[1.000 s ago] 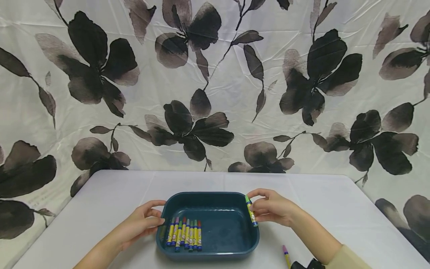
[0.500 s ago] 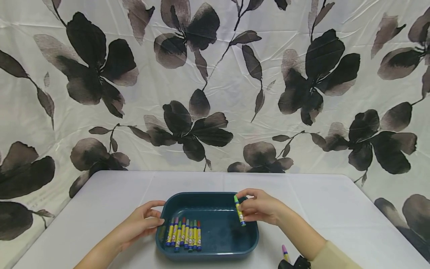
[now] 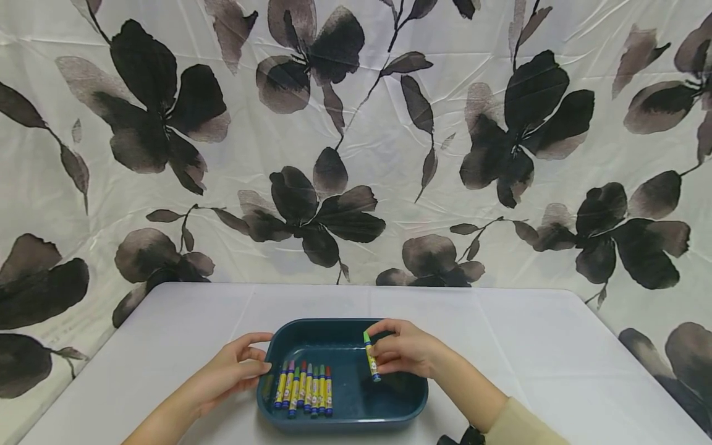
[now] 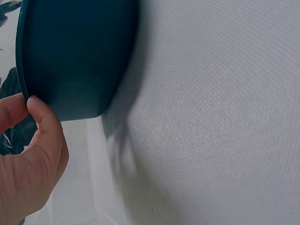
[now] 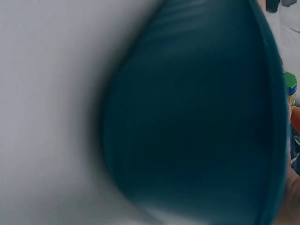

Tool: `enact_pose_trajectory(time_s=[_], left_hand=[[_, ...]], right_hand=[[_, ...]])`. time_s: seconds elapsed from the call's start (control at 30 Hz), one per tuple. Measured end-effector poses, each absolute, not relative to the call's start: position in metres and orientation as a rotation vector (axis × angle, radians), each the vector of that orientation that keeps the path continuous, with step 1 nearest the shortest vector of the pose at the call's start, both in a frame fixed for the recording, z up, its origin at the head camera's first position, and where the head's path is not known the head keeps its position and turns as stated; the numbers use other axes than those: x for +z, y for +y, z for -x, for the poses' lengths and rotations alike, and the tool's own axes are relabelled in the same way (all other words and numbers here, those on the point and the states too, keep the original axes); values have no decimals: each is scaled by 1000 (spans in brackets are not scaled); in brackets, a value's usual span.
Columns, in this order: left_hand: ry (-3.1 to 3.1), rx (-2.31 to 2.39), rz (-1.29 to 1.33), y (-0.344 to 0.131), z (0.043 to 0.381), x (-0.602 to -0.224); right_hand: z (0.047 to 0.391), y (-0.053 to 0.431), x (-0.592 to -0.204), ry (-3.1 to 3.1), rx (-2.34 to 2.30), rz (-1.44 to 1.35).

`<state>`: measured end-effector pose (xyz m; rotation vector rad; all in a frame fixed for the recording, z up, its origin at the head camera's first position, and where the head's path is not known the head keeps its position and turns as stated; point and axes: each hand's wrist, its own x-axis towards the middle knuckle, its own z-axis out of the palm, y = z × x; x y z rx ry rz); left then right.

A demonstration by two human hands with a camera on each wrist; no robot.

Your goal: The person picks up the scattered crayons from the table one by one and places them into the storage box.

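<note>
My left hand pinches the left rim of a dark teal basin, with thumb and fingers on the rim in the left wrist view. Inside it, several crayons with yellow wrappers and differently coloured tips lie side by side at the left. Over the right half of the basin, my right hand pinches a light green crayon between thumb and fingers, its tip pointing up and away. In the right wrist view the basin wall covers most of the hand; one green crayon end shows past the rim.
The basin stands on a white-covered table. A floral cloth hangs behind the table's far edge. A black device, partly cut off, sits by the right sleeve at the bottom.
My right hand has moved left with the light green crayon, from the basin's right rim to over its inside. A purple-tipped crayon at lower right is now out of sight. The left hand stays put.
</note>
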<state>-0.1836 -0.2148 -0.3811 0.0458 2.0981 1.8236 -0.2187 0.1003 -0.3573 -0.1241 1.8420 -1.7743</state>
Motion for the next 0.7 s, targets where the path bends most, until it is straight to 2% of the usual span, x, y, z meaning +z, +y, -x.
enact_pose_trajectory(time_s=[0.7], left_hand=[[2110, 1818, -47, -214, 184, -380]], right_hand=[[214, 66, -383, 1871, -1717, -23]])
